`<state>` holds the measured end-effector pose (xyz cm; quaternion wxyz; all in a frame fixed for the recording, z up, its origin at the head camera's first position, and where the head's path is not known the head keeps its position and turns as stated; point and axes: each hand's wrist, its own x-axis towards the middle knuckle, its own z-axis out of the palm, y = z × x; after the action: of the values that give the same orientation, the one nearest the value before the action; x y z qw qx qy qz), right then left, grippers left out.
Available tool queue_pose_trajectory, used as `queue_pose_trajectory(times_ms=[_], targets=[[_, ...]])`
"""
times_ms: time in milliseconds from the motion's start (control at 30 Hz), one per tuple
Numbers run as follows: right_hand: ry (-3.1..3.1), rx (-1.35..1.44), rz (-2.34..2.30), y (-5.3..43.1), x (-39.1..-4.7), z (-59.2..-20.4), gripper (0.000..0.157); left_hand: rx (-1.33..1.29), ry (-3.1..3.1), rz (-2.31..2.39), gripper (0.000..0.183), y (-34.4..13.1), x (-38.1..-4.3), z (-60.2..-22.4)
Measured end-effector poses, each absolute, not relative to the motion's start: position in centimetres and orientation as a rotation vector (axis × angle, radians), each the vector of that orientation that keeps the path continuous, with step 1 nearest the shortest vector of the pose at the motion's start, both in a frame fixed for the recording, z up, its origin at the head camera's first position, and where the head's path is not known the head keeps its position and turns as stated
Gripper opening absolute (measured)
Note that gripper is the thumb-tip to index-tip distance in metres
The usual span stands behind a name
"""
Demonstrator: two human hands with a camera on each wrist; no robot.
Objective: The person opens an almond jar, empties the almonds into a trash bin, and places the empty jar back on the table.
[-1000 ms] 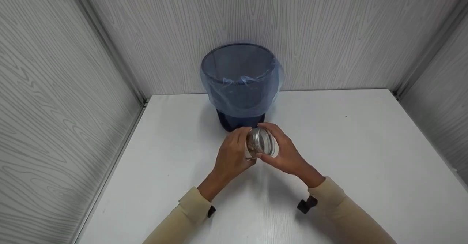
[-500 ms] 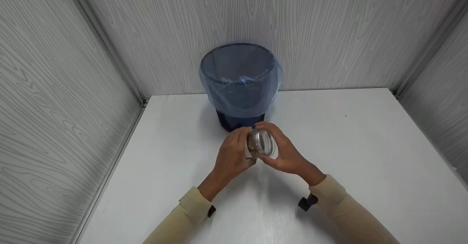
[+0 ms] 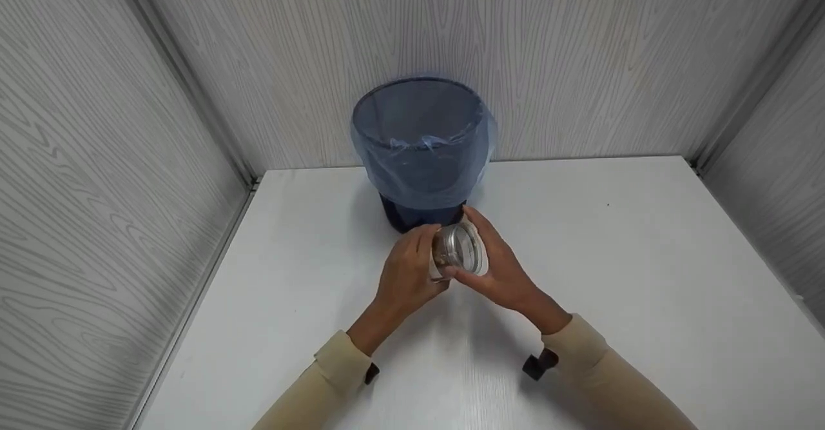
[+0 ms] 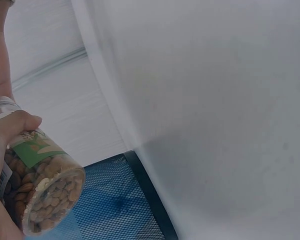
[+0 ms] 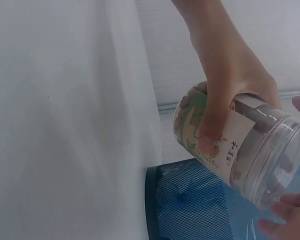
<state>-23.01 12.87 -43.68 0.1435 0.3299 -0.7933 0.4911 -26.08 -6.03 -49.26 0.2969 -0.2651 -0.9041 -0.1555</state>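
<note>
A clear plastic jar (image 4: 25, 182) of almonds, with a green-and-white label, lies tilted on its side between both hands in front of the bin. My left hand (image 3: 406, 269) grips its body from the left, thumb laid across the label. On the right, my right hand (image 3: 503, 272) is around the clear lid (image 3: 468, 249), its thumb at the near edge and its forefinger stretched along the far side. In the right wrist view, right fingertips (image 5: 285, 212) sit at the lid's rim, and the thumb stands a little off it. The jar's bottom end points left.
A dark mesh waste bin (image 3: 396, 214) lined with a blue plastic bag (image 3: 419, 175) stands just beyond the hands, near the back wall. The white table (image 3: 619, 275) has grey wood-grain panels (image 3: 580, 62) at its back and both sides.
The right hand's fingers have shifted around the lid, the forefinger now reaching further and straighter. The left hand and the jar have hardly moved.
</note>
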Motion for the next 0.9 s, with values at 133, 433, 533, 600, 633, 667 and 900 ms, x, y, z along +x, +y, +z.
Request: queue_pose_trajectory(times_ms=[133, 433, 533, 600, 633, 667, 900], targets=[[-2.354, 0.867, 1.453, 12.82, -22.70, -43.97, 0.088, -0.700, -2.405, -0.399, 0.087, -6.09, -25.95, -49.36], [-2.384, 0.886, 1.531, 12.80, -22.93, -44.36, 0.086, -0.706, -2.389, -0.422, 0.086, -5.82, -25.91, -49.27], [-2.377, 0.880, 1.514, 12.83, -22.92, -44.38, 0.084, -0.711, -2.383, -0.430, 0.084, -5.78, -25.96, -49.24], [-2.373, 0.888, 1.504, 12.84, -22.98, -44.35, 0.082, -0.715, -2.379, -0.436, 0.085, -5.81, -25.97, -49.23], [-2.371, 0.898, 1.500, 12.85, -23.00, -44.31, 0.082, -0.716, -2.379, -0.436, 0.085, -5.83, -25.97, -49.23], [-2.365, 0.905, 1.497, 12.87, -23.02, -44.29, 0.082, -0.717, -2.378, -0.436, 0.086, -5.84, -25.97, -49.23], [-2.312, 0.982, 1.452, 13.06, -23.31, -44.23, 0.079, -0.725, -2.376, -0.427, 0.091, -5.93, -25.90, -49.25]])
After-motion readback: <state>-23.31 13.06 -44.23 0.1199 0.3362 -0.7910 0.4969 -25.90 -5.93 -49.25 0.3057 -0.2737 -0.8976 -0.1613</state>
